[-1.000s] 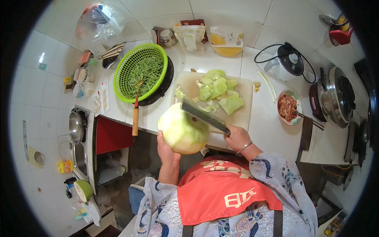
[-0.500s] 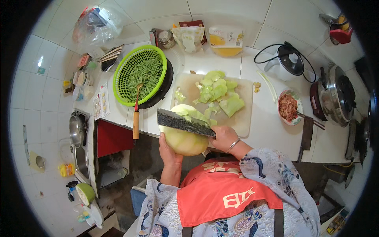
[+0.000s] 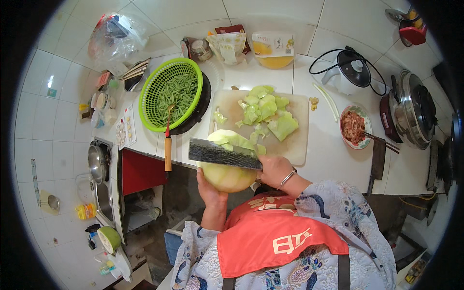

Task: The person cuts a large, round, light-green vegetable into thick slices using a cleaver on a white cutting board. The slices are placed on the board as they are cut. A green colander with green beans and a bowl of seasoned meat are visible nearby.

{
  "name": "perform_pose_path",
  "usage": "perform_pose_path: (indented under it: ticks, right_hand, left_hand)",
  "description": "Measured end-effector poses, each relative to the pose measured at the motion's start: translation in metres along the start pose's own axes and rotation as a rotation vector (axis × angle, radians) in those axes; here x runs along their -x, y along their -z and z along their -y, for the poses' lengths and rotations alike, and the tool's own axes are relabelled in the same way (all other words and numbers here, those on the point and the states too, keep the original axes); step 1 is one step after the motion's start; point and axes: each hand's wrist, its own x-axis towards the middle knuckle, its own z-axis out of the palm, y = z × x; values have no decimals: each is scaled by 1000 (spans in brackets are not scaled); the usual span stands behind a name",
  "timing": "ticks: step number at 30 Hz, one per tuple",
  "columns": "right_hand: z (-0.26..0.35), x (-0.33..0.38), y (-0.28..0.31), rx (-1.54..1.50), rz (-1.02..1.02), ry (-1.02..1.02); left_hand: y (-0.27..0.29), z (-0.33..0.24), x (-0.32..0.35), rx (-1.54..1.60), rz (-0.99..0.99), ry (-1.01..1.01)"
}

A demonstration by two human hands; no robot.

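Observation:
In my right hand [image 3: 274, 170] is the handle of a wide dark-bladed cleaver [image 3: 223, 154]. Its blade lies across the top of a large, round, pale green melon [image 3: 227, 178], its edge against or in the flesh; how deep I cannot tell. My left hand [image 3: 210, 191] cups the melon from the left and below, holding it at the counter's front edge. Thin pale pieces cling to the melon behind the blade. Beyond it, light green peelings [image 3: 268, 112] are heaped on a white cutting board [image 3: 296, 145].
Left of the board, a green colander [image 3: 145, 107] holds cut green beans, with a wooden-handled spoon [image 3: 167, 150] leaning over its rim. On the right are a bowl of minced meat [image 3: 354, 126] with chopsticks, a second cleaver [image 3: 377, 166], an electric pot [image 3: 349, 72] and a scallion stalk [image 3: 327, 100].
The cleaver blade has shifted slightly left and its tilt has flattened. My left hand still supports the melon, and the peelings on the board look the same.

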Motion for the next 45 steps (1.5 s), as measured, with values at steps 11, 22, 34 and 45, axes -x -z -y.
perform_pose_path:
  ticks: [11,22,34,45]
  right_hand:
    - [-2,20,17,-16,18,-138]
    - [-25,18,-17,-199,-74,-75]
    - [-20,23,-11,-144,-86,-146]
    - [-71,1,-36,-136,-33,-348]
  left_hand:
    - [-12,-6,-5,-106,-27,-24]
    - [-4,1,-1,-80,49,-28]
    - [-23,5,-3,-139,16,-29]
    - [-20,7,-5,-126,63,-17]
